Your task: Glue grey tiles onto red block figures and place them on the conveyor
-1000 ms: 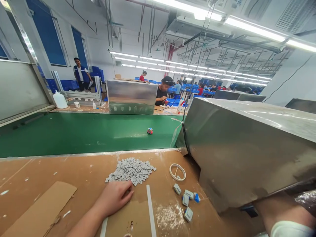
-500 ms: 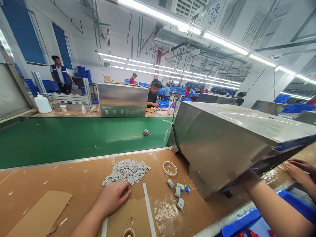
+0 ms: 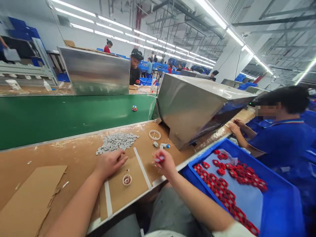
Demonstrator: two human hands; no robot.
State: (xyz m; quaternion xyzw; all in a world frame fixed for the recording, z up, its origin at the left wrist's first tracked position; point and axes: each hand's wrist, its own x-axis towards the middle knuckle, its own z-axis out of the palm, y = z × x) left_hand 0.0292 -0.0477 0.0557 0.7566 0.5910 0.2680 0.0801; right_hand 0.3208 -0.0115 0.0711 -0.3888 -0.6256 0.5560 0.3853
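Note:
My left hand (image 3: 111, 163) rests on the brown bench beside a pile of small grey pieces (image 3: 117, 142); its fingers are loosely curled, and whether they pinch anything is too small to tell. My right hand (image 3: 166, 162) is closed on a small red part (image 3: 160, 159), blurred, above the bench. Just beyond it lie a few grey blocks (image 3: 155, 144) and a blue bit (image 3: 167, 145). A white ring (image 3: 155, 135) lies behind them. Between my forearms stands a small cup (image 3: 127, 179) with dark red contents.
A blue tray (image 3: 278, 210) of red parts stands at the right, near a seated person in blue (image 3: 283, 138). A large metal hood (image 3: 195, 108) tilts over the bench. Cardboard (image 3: 32, 200) lies at the left. Beyond runs a green belt (image 3: 74, 115) carrying a small coloured item (image 3: 134, 108).
The view has swung right and down. My right hand has come from under the metal hood to the bench middle and now holds a red part. My left hand stays by the pile.

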